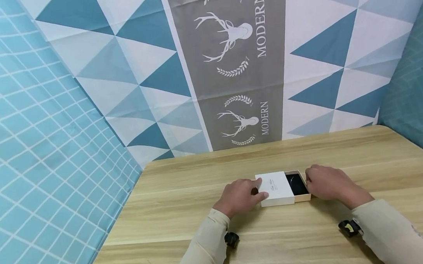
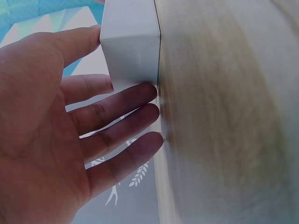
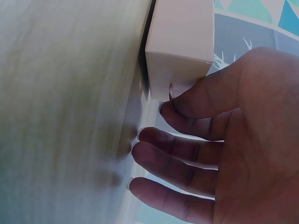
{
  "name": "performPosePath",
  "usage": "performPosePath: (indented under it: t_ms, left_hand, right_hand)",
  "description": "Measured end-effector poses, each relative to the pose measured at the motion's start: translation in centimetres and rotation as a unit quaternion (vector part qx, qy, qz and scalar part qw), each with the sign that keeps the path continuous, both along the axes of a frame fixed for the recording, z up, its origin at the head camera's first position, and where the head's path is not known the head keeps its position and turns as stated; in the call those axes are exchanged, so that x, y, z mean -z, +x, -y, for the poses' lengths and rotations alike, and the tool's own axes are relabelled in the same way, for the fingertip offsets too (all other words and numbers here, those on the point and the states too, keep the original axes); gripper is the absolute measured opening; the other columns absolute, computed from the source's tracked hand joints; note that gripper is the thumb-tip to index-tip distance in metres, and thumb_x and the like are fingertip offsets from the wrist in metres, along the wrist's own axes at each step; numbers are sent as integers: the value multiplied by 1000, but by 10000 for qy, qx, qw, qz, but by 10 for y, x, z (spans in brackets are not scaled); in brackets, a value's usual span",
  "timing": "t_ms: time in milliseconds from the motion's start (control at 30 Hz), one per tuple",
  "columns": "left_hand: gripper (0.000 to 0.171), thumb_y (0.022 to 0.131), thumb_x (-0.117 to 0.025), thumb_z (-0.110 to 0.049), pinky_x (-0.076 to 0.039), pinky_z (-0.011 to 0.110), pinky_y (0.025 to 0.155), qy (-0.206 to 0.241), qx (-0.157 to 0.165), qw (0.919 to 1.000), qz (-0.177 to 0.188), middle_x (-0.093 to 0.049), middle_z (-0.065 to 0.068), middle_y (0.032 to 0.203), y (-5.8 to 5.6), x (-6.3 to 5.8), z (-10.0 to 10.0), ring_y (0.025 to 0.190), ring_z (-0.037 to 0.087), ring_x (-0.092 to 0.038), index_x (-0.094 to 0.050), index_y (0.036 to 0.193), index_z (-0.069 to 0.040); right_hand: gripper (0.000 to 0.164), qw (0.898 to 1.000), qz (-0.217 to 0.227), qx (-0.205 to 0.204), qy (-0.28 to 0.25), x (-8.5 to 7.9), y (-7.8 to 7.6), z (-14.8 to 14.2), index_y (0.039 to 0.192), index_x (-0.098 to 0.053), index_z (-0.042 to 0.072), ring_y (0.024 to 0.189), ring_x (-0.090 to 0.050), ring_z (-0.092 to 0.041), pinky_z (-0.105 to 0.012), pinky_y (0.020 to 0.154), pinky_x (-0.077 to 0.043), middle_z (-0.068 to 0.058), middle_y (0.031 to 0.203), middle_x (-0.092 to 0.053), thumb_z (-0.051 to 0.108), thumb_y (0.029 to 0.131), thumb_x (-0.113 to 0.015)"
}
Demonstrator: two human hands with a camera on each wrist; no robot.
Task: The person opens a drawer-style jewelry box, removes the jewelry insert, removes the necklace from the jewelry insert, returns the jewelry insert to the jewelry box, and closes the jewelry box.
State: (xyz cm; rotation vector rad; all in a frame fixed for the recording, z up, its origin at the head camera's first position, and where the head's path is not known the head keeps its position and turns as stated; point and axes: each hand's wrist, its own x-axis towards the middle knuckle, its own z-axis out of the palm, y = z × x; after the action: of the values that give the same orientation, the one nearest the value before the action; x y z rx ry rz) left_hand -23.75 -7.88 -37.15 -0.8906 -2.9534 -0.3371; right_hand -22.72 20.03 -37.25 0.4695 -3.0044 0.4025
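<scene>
A white box sleeve [image 1: 277, 186] with small printed lettering lies on the wooden table. Out of its right end sticks a cream drawer [image 1: 302, 198] with a black insert [image 1: 298, 185], on which a thin silvery chain [image 1: 292, 181] lies. My left hand [image 1: 239, 196] holds the sleeve's left end, thumb and index finger at its upper corners; the other fingers reach along the end face, fairly straight. At the drawer's outer end my right hand [image 1: 326, 182] pinches a small thin pull loop [image 3: 171, 93] between thumb and index finger. Its remaining fingers are loosely bent beside the table surface.
The wooden table [image 1: 172, 211] carries the box near its middle. Behind it hangs a patterned cloth [image 1: 237, 69] with deer heads and triangles; a blue checked cloth [image 1: 40, 134] borders the left side. Black devices sit on both wrists.
</scene>
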Motion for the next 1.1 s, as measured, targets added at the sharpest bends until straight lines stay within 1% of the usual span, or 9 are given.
performPosePath:
  t_ms: [100,200,333,433,533,667,833,967,1100]
  left_hand:
    - [52,98,-58,-52,-49,32,69,25,39,10000,28,-71,-1,116,0,2,-1,86,9,-60,-59,142,-24]
    - [50,99,-58,-50,-47,31,66,-8,61,10000,29,-70,-3,103,0,0,3,80,9,-56,-60,141,-24]
    - [48,99,-58,-48,-43,30,62,-19,118,9999,66,-62,-4,85,2,1,3,73,10,-50,-62,140,-23]
    - [48,99,-58,-49,-43,29,64,4,107,9999,56,-63,-5,85,4,3,1,73,9,-51,-62,139,-24]
    - [49,98,-58,-51,-47,30,69,26,68,10000,-19,-69,-5,97,5,3,-1,78,7,-55,-61,140,-26]
    - [50,99,-58,-51,-49,32,73,51,74,9999,-77,-71,-4,105,6,2,-2,82,7,-57,-61,141,-25]
    - [48,99,-58,-49,-49,31,71,57,94,9998,-134,-69,-4,97,5,2,2,78,7,-54,-62,140,-24]
    - [49,99,-58,-49,-49,32,73,110,129,9998,-127,-70,-2,104,3,0,2,79,7,-54,-62,140,-23]
    - [49,99,-59,-49,-48,31,73,155,149,9998,-15,-70,-4,104,2,1,0,79,7,-54,-62,140,-23]
  right_hand:
    - [18,10000,18,20,38,1,2,-2,73,-56,13,60,-43,-17,-35,53,-38,-1,77,-51,7,89,-52]
    - [16,10000,39,-7,8,1,1,2,75,-57,12,61,-43,-17,-36,53,-38,-2,80,-52,7,90,-53]
    - [15,9999,100,23,-9,2,4,3,77,-58,10,60,-43,-18,-36,53,-38,-3,82,-53,7,91,-52]
    - [15,9999,99,52,10,2,7,0,78,-58,9,60,-42,-18,-35,53,-37,-4,82,-53,6,91,-51]
    - [15,10000,8,49,31,2,8,-2,79,-59,9,60,-42,-18,-35,52,-37,-4,82,-52,5,91,-51]
    - [15,10000,-79,17,20,1,9,-2,78,-59,10,60,-41,-18,-35,53,-37,-2,80,-51,5,91,-52]
    - [16,9999,-149,-51,-3,1,6,-1,76,-57,13,61,-41,-17,-35,54,-36,-1,79,-50,5,90,-53]
    - [14,9998,-181,-13,56,0,5,-1,77,-60,11,61,-42,-17,-35,53,-38,-1,78,-50,5,88,-54]
    - [13,9999,-113,37,75,0,6,-5,77,-61,10,61,-43,-17,-35,53,-38,-1,78,-51,5,86,-54]
